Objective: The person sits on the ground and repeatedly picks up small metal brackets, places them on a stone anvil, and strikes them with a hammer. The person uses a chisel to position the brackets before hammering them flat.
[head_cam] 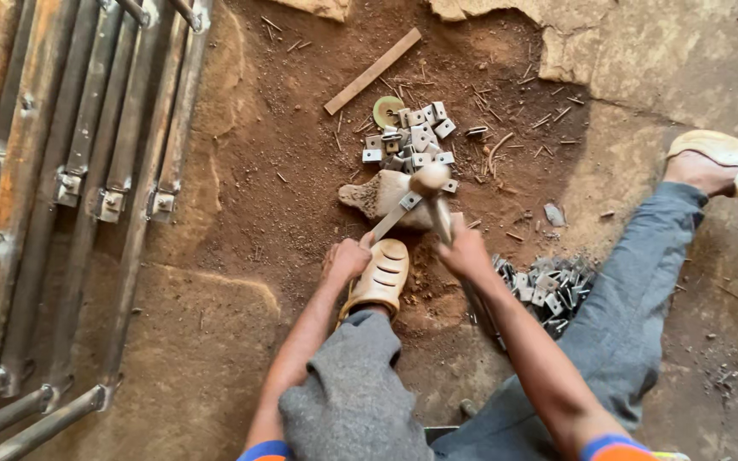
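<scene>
My left hand [348,260] grips a thin metal tool [389,225] whose tip pinches a small metal bracket [410,201] on a flat stone [373,195]. My right hand [463,252] is closed around the handle of a hammer; its head [429,179] sits blurred just above the bracket and stone. A heap of similar square brackets [412,141] lies on the dirt just beyond the stone. Another pile of brackets [544,286] lies to the right of my right forearm.
Welded metal tube frames [87,171] lie along the left side. My sandalled foot [380,277] rests just before the stone, and my other foot [728,162] is out at the far right. A wooden strip [373,71] and a greenish disc [386,111] lie beyond the brackets.
</scene>
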